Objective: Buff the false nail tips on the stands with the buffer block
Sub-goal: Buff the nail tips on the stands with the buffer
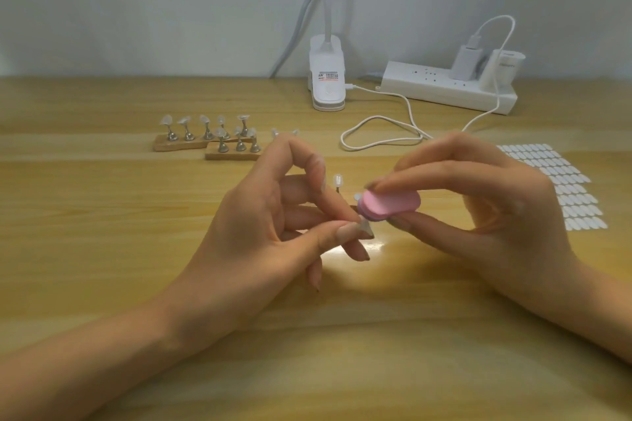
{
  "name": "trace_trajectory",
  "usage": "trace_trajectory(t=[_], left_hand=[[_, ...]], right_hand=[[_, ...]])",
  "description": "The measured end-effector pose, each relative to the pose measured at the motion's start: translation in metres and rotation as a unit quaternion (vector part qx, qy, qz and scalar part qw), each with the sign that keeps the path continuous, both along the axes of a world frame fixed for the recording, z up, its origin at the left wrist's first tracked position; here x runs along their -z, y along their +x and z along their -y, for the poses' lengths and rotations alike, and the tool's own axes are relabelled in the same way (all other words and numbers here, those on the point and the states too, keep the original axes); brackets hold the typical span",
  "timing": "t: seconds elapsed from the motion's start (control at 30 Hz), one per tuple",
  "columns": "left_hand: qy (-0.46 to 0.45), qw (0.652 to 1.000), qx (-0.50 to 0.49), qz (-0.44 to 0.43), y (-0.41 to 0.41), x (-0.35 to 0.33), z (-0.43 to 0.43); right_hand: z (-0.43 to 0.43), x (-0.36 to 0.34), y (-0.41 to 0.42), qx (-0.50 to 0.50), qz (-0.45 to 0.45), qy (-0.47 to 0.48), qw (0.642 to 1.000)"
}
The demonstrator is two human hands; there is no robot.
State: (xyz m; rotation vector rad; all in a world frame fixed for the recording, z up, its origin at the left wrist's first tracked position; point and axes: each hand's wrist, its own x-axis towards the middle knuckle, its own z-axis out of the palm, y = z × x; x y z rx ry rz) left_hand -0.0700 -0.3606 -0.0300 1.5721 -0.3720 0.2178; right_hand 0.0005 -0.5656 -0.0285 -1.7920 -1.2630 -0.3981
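Note:
My right hand (478, 202) pinches a pink buffer block (391, 203) between thumb and fingers, its left end against a small nail tip on a stand (366, 227). My left hand (273, 225) pinches that stand between thumb and forefinger, just above the wooden table. Another stand with a clear tip (338, 181) rises behind my left fingers. Two wooden bases with several metal stands and clear tips (208, 135) sit further back on the left.
A white clip lamp (326, 79) and a white power strip (448, 87) with a charger stand at the back. A white cable (379, 133) loops on the table. A sheet of white adhesive tabs (561, 181) lies at the right.

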Motion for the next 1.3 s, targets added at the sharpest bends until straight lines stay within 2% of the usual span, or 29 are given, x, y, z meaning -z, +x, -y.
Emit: trace_trajectory(t=[0.5,1.0,1.1,1.23,1.3], left_hand=[[0.012,1.0,-0.007,0.012,0.0005,0.0002,-0.0011],[0.009,1.0,0.0,0.002,0.002,0.0023,-0.0011],[0.009,1.0,0.002,0.0,0.0024,0.0021,-0.0009],[0.003,1.0,0.01,-0.002,0.0022,0.0014,-0.0017],[0.003,1.0,0.012,-0.002,0.0024,0.0014,-0.0011]], right_hand=[[0.001,-0.0013,0.0016,-0.024,0.021,-0.022,0.999],[0.0015,-0.0018,-0.0022,0.0,0.015,-0.015,1.0],[0.0007,-0.0002,-0.0032,-0.017,0.037,-0.039,0.998],[0.0015,-0.0019,-0.0007,-0.017,-0.004,-0.011,1.0],[0.0012,-0.0025,0.0004,-0.026,0.003,-0.021,0.999]])
